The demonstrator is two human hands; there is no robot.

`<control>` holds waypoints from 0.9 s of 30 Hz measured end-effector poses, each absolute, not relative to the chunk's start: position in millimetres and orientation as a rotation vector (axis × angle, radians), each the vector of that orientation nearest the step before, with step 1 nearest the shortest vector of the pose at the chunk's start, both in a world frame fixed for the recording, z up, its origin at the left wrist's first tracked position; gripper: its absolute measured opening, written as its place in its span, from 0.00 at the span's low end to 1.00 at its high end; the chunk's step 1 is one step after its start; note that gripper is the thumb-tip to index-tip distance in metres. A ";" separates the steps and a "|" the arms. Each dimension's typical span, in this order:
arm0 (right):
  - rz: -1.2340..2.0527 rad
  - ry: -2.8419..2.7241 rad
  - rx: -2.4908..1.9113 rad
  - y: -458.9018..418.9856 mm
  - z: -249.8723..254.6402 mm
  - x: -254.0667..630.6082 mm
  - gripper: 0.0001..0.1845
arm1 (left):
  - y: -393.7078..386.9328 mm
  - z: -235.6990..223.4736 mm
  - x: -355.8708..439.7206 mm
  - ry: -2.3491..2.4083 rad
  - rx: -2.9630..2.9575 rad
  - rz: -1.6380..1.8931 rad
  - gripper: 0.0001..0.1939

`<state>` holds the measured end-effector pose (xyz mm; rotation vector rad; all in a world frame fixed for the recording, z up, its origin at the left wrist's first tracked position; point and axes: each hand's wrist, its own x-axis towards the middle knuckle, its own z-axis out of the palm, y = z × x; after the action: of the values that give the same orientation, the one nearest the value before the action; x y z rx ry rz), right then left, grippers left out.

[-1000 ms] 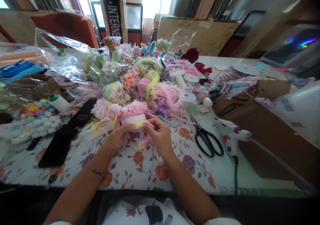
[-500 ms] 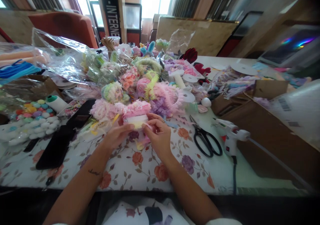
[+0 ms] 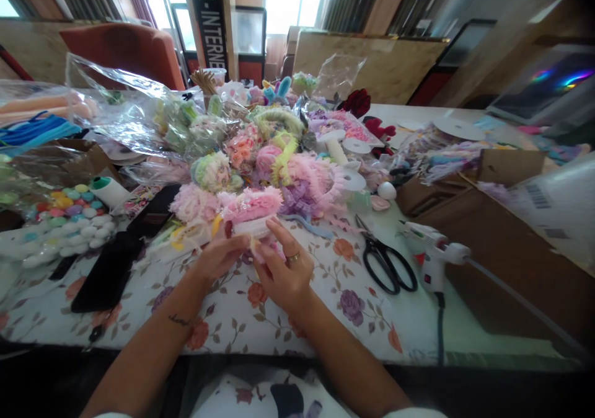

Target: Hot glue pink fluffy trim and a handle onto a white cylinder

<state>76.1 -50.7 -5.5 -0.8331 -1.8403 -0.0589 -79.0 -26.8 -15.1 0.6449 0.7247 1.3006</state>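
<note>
Both my hands meet over the flowered tablecloth [image 3: 260, 331] near the table's front edge. My left hand [image 3: 218, 258] pinches the left side of a pink frilly lace roll [image 3: 253, 207] with a white core. From the right, my right hand [image 3: 281, 269], a ring on one finger, closes its fingers on the same roll and on a pale strip of trim at its underside. The roll is held a little above the cloth, just in front of a heap of pastel lace and ribbon rolls [image 3: 279, 157].
Black scissors [image 3: 388, 263] and a white glue gun [image 3: 434, 250] with its cord lie to the right. An open cardboard box [image 3: 488, 219] stands beyond them. A bag of coloured pompoms [image 3: 60, 219], a phone-like black slab [image 3: 109, 269] and plastic bags fill the left.
The right hand has turned palm-up and dropped slightly toward me, its ring now showing. The lace roll has tilted so its white underside shows. The left hand stays put.
</note>
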 end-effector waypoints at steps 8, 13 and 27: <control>0.108 -1.683 -0.885 -49.8 -5.0 73.6 0.07 | -26.2 -10.2 -76.7 0.748 0.637 1.300 0.21; 0.359 -1.530 -0.976 -45.6 2.8 71.8 0.04 | -25.4 -12.0 -75.7 0.830 0.671 1.316 0.23; 0.864 -1.349 -1.140 -32.6 3.3 77.3 0.09 | -23.4 -14.6 -74.1 0.895 0.710 1.256 0.30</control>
<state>77.3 -32.6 3.3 -1.1401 -1.3492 0.8639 -74.1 -23.4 -14.6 0.7097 0.8946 1.2564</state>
